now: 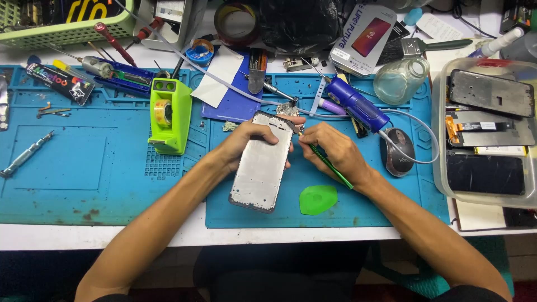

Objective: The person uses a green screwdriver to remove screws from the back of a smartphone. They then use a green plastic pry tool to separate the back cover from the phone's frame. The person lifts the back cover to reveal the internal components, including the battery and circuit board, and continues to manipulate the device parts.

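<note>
Now, from the left: the green tape dispenser (169, 116) stands well left of the fingers. Left hand (246, 142) wraps the phone frame (263, 163), fingers curled over its top edge, holding it tilted above the blue mat (100, 168). Right hand (330, 151) pinches a green screwdriver (330, 166), tip at the frame's upper corner. A green pick (318, 199) lies just below, a mouse (397, 151) just right of it.

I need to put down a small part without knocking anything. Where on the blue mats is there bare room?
The left blue mat is bare between the metal tool and the green tape dispenser. On the right mat, bare room lies beside the green pick. It is crowded along the back edge and by the plastic tray.
</note>
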